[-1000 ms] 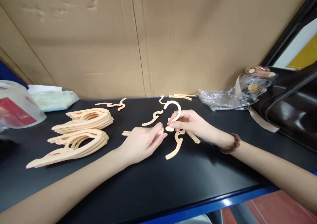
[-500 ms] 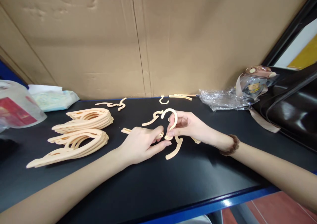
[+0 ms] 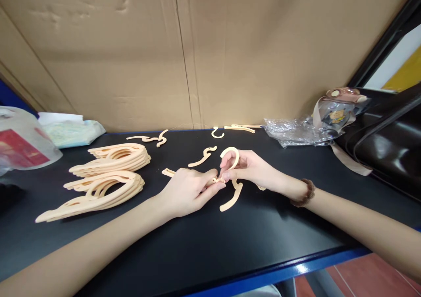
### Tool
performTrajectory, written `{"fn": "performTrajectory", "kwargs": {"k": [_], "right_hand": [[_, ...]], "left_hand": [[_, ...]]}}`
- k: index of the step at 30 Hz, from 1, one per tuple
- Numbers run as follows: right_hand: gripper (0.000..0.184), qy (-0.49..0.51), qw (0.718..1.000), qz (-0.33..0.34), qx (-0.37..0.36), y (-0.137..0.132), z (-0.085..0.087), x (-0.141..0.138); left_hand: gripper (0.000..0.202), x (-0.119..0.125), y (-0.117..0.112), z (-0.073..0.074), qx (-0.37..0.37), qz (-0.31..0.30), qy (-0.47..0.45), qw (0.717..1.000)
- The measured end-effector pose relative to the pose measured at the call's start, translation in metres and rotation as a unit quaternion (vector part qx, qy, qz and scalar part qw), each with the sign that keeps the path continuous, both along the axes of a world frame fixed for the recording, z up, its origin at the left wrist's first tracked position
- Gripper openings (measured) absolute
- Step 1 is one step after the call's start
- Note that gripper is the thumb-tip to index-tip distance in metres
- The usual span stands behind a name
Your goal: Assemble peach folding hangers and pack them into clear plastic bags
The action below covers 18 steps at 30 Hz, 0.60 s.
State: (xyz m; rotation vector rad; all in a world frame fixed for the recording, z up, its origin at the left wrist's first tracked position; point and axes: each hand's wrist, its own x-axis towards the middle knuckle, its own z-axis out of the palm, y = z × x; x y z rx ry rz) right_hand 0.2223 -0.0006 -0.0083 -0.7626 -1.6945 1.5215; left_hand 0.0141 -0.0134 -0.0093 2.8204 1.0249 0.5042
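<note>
My right hand (image 3: pixel 251 167) pinches a peach-coloured hook piece (image 3: pixel 231 152), its curved top sticking up above the fingers. My left hand (image 3: pixel 189 189) is closed on a flat peach bar (image 3: pixel 168 172) whose far end pokes out to the left. The two pieces meet between my fingertips at the middle of the black table (image 3: pixel 204 244). Another hook piece (image 3: pixel 232 197) lies on the table just below my right hand.
Two stacks of peach hanger bodies (image 3: pixel 108 172) lie at the left. Loose hook pieces (image 3: pixel 203 156) and small parts (image 3: pixel 217 133) sit near the cardboard wall. Plastic bags are at the far left, crumpled clear wrap (image 3: pixel 292 132) and a dark bag (image 3: pixel 384 143) at the right.
My right hand has turned the hook and brought its lower end down against the bar in my left hand. Both hands have closed in together.
</note>
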Motion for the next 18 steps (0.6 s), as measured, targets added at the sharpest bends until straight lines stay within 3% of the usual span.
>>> {"fn": "performTrajectory", "kwargs": {"k": [9,18], "right_hand": [[0.027,0.009,1.0,-0.004,-0.008,0.005,-0.009,-0.002],[0.032,0.005,0.999,-0.028,-0.017,0.008,-0.014,-0.004]], "left_hand": [[0.043,0.001,0.0,-0.001,0.024,-0.014,0.035,0.999],[0.037,0.006,-0.001,0.0,0.05,0.025,0.115,0.992]]}}
